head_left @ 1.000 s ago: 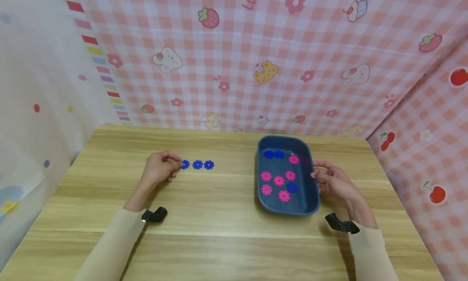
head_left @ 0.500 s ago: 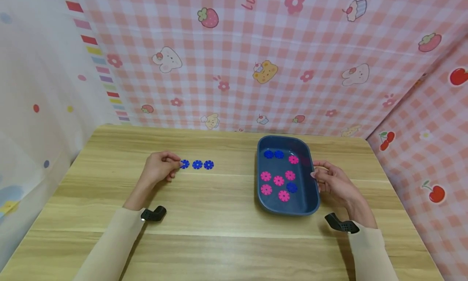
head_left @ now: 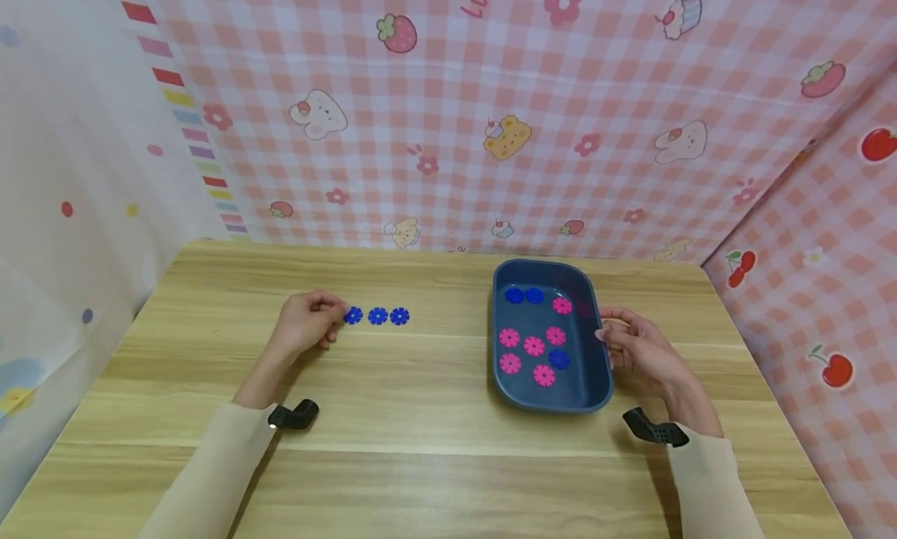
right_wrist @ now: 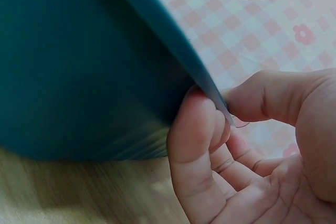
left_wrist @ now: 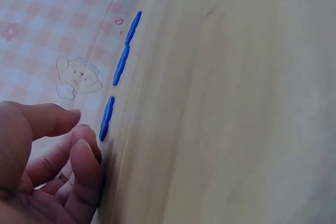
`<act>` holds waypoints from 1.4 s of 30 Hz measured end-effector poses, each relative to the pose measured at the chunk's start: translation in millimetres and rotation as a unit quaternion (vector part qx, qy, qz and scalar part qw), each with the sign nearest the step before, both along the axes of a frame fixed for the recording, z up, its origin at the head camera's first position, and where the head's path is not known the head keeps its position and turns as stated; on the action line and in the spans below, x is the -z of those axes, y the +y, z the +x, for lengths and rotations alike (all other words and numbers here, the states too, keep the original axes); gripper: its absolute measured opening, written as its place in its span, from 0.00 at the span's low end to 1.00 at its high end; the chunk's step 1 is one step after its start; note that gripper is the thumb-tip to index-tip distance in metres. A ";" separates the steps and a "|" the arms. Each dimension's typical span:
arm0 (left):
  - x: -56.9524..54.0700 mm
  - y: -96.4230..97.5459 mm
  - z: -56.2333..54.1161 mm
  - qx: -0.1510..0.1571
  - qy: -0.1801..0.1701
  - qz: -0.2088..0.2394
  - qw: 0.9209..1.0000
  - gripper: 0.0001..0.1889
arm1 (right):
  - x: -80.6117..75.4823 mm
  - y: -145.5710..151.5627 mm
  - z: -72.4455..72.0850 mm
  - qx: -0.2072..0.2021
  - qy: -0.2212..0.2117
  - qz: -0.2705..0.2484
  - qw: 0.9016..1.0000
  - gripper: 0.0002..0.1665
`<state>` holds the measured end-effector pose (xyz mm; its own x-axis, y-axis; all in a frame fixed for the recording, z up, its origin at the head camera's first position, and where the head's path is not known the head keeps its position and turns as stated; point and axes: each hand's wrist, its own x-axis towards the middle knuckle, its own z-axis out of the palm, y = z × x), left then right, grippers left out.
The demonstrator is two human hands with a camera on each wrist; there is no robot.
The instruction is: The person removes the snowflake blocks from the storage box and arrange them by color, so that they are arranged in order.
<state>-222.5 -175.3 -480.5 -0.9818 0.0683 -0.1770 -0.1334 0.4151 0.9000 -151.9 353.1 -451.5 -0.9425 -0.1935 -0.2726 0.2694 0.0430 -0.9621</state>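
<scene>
Three blue notched plastic discs lie in a row on the wooden table. Just left of the leftmost blue disc (head_left: pixel 353 315) is my left hand (head_left: pixel 305 322), fingertips right at its edge. In the left wrist view the thumb and fingers are loosely bent, with nothing between them, beside the nearest disc (left_wrist: pixel 107 119). A dark blue tray (head_left: pixel 585 387) stands to the right, holding several pink discs (head_left: pixel 534 346) and three blue ones (head_left: pixel 524 295). My right hand (head_left: pixel 641 348) pinches the tray's right rim between thumb and fingers, as the right wrist view shows.
The wooden table (head_left: pixel 392 430) reaches back to a pink checked cloth (head_left: pixel 434 95). Another patterned cloth (head_left: pixel 827 290) hangs along the right side, a white spotted one (head_left: pixel 91 149) on the left. Black devices sit on both wrists.
My left fingertips have come slightly away from the leftmost blue disc, which shows more fully now. The right hand and the tray have stayed where they were.
</scene>
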 end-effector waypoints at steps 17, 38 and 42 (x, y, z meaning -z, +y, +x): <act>-12.6 38.8 7.9 0.060 0.096 -0.009 0.994 0.08 | 1.9 0.2 -1.9 -0.004 0.006 -0.009 1.000 0.23; -30.8 92.4 2.9 0.141 0.112 0.013 0.984 0.09 | 1.4 1.9 -0.8 -0.005 -0.002 -0.008 1.000 0.24; -35.9 103.9 2.1 0.152 0.127 0.003 0.980 0.10 | 1.3 1.6 -0.6 -0.006 -0.005 -0.015 1.000 0.24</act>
